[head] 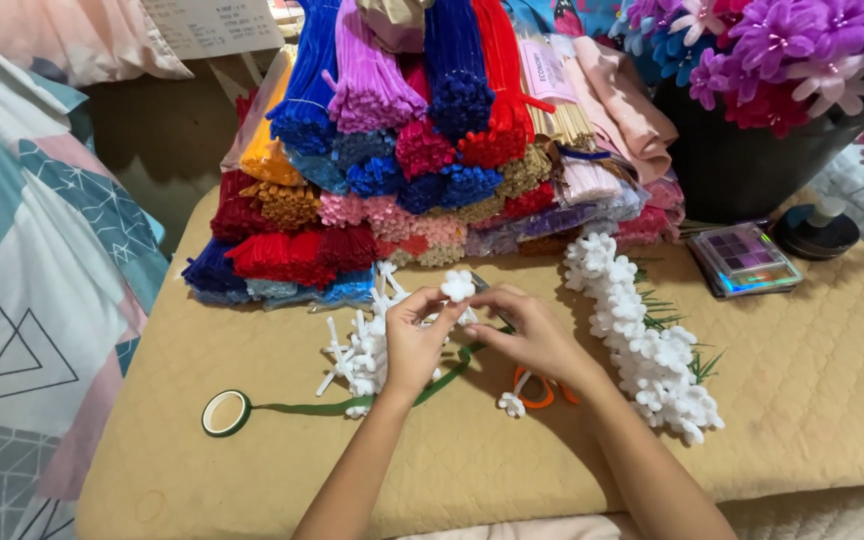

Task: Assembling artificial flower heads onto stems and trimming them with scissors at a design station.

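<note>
holding one small white pipe-cleaner flower [457,285] at frame centre, left hand [414,345] pinched shut on its stem, right hand [532,335] closed on green floral tape [352,403] trailing to its roll [225,412] lower left. seemingly midway: finished white garland [642,335] at right, loose white flowers [362,350] unwrapped beside the left hand.

A stack of pipe cleaners [402,160] is piled at the back of the table [812,400]. Before it lie loose flower pieces [357,350], with a tape roll [226,412] to their left and a flower garland [642,335] to their right.
</note>
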